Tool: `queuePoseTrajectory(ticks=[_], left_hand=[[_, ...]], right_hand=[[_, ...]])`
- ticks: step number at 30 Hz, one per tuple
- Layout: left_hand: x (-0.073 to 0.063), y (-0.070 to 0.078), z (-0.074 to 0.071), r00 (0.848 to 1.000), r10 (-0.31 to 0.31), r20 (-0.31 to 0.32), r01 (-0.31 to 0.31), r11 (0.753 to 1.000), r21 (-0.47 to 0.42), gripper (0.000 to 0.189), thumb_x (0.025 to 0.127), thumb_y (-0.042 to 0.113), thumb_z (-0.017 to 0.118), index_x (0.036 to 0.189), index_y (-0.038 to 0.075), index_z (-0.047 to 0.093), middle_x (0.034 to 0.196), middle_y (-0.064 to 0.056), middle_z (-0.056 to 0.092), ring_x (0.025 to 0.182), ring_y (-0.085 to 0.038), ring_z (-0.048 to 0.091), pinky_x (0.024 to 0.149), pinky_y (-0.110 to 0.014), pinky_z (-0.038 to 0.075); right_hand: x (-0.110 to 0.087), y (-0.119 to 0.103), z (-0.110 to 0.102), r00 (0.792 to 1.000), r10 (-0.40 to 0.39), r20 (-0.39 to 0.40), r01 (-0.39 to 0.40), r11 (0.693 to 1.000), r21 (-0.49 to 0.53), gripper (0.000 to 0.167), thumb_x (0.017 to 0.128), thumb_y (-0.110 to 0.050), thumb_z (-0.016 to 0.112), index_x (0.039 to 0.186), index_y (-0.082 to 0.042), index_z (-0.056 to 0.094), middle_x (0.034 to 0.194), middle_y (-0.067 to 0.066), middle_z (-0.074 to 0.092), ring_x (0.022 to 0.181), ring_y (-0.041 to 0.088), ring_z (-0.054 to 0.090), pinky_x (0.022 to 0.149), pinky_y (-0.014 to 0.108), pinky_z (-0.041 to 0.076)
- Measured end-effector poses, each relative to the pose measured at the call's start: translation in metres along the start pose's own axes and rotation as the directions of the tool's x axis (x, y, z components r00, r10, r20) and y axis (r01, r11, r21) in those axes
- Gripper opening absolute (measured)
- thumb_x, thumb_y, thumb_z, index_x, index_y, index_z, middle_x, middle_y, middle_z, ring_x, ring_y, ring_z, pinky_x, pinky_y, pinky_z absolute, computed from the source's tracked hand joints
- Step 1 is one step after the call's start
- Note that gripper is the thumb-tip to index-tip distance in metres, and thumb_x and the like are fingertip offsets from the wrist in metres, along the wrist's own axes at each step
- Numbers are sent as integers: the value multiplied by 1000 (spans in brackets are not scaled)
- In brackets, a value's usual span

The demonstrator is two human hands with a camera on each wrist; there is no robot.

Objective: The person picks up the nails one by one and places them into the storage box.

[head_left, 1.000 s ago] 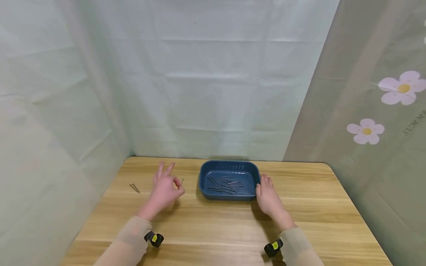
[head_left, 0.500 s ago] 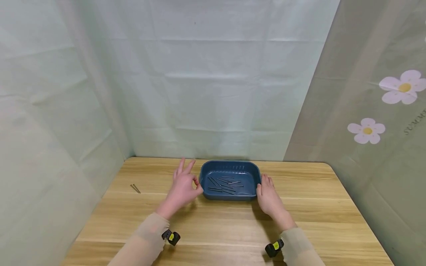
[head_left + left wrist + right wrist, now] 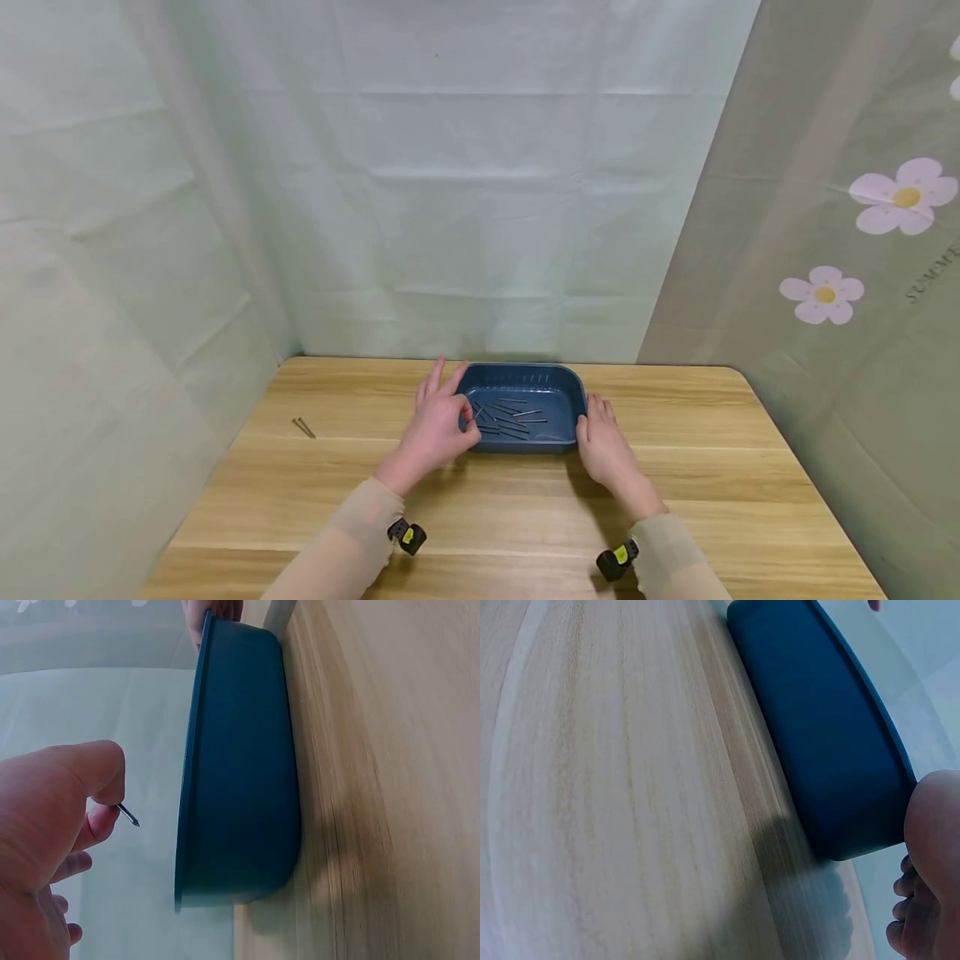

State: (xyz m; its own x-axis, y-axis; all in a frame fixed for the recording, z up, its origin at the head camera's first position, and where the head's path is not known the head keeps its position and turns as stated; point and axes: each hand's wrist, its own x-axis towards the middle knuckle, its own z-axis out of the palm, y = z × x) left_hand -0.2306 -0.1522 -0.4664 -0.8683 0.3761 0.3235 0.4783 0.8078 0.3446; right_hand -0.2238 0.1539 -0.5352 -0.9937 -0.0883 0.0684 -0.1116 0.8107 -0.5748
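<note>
My left hand pinches a nail between thumb and forefinger, its pointed end sticking out; the other fingers are spread upward. This hand is over the left end of a dark blue rectangular tray, just above the rim in the left wrist view. Several dark nails lie loosely on the tray's floor. At the tray's right end, my right hand rests against the outer wall with fingers extended, the thumb right at the rim.
Two more nails lie side by side on the wooden table, left of the tray. A pale hanging cloth stands behind the table, and a brownish cloth with flowers hangs at the right.
My left hand has moved right with the pinched nail, from the bare table to over the tray's left end. My right hand and the tray have stayed in place.
</note>
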Motion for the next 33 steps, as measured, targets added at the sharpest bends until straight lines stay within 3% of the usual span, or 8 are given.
queuePoseTrajectory(ticks=[20,33], left_hand=[[9,6,11,999,30,36,-31,999,43,32,80,14,83,65,26,57,171,-13,37,165,-38,0,126,-64,17],[20,11,18,993,90,73,-98,990,106,31,83,15,81,66,26,57,169,-13,40,163,-43,7,126,-62,22]], right_hand=[[0,-3,-1,1000,10,2,-10,1000,4,60,116,-18,34,159,21,22,168,39,22,157,55,16,128,60,17],[0,-3,0,1000,4,-9,-4,1000,4,59,115,-17,35,158,22,24,167,39,24,157,56,18,128,60,17]])
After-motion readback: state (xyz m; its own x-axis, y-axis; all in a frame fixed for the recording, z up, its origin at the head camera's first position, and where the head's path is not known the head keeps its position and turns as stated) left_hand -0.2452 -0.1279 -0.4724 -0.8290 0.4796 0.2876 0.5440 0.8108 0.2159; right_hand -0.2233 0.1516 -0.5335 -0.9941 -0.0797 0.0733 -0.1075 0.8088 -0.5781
